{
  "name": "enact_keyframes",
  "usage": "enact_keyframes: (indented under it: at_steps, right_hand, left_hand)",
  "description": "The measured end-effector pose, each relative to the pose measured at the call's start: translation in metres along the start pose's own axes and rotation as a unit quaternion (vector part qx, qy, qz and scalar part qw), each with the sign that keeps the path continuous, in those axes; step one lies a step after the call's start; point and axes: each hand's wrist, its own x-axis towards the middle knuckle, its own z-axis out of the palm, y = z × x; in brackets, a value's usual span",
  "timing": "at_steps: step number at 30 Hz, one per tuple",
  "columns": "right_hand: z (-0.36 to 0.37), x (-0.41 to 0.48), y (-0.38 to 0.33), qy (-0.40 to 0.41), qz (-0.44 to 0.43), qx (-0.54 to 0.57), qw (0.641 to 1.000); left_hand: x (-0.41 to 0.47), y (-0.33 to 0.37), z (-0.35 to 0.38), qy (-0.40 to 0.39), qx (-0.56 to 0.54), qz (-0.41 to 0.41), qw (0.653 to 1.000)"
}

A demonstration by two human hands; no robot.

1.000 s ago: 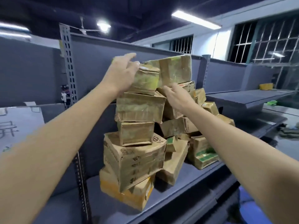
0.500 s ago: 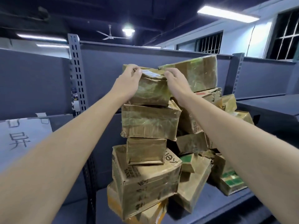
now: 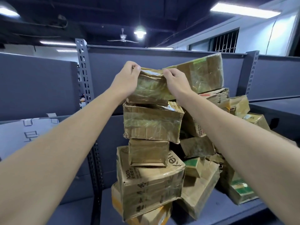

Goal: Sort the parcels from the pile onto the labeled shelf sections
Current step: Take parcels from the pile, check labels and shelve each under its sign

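Where the pile [image 3: 154, 176] of worn, tape-wrapped cardboard parcels rises highest on its left side, we see the top parcel [image 3: 151, 90] sitting on a wider box [image 3: 152, 124], and both hands have hold of it. The left hand [image 3: 127, 78] curls its fingers over the parcel's upper left edge. The right hand [image 3: 176, 82] grips the upper right edge the same way, its fingers bent over the top beside a white printed label [image 3: 151, 72]. Just to the right lies a larger parcel [image 3: 203, 73], tilted. We cannot tell whether it touches the right hand.

Under the wider box we see a small box [image 3: 148, 151], then a big carton [image 3: 151, 187] with black print, and a yellow-edged carton [image 3: 146, 216] at the bottom. More parcels lean and tumble to the right, among them a green-printed box [image 3: 240, 190].

The whole pile stands on a grey metal shelf [image 3: 219, 213] with a grey back panel and a slotted upright [image 3: 83, 70] at its left. On the section to the left hangs a taped white paper sign [image 3: 19, 135] with handwriting. Overhead we see a ceiling fan [image 3: 122, 38] and lit lamps.
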Motion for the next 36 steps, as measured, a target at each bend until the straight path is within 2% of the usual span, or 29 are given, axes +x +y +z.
enact_keyframes:
  at_steps: [8,15,18,22,27,31,36]
  right_hand:
    - [0.006,-0.004,-0.018,-0.003,-0.02,-0.02,1.0]
    - [0.014,-0.01,-0.04,-0.004,-0.023,0.044,0.999]
    - [0.011,-0.023,-0.057,0.002,-0.042,0.091,0.995]
    - [0.005,-0.051,-0.081,0.0,-0.073,0.147,0.986]
    - [0.012,-0.094,-0.099,-0.059,-0.089,0.22,0.97]
    - [0.022,-0.133,-0.088,-0.096,-0.08,0.209,0.97]
    - [0.029,-0.21,-0.056,-0.129,-0.095,0.229,0.96]
  left_hand:
    - [-0.002,0.01,-0.016,0.044,0.026,0.011,0.999]
    - [-0.016,0.027,-0.039,0.087,0.054,0.028,0.994]
    - [-0.031,0.038,-0.051,0.119,0.025,0.044,0.992]
    - [-0.067,0.052,-0.067,0.162,0.003,0.055,0.985]
    - [-0.121,0.062,-0.093,0.218,-0.043,0.033,0.975]
    - [-0.173,0.055,-0.103,0.272,-0.048,0.013,0.961]
    - [-0.251,0.033,-0.1,0.286,-0.054,-0.028,0.956]
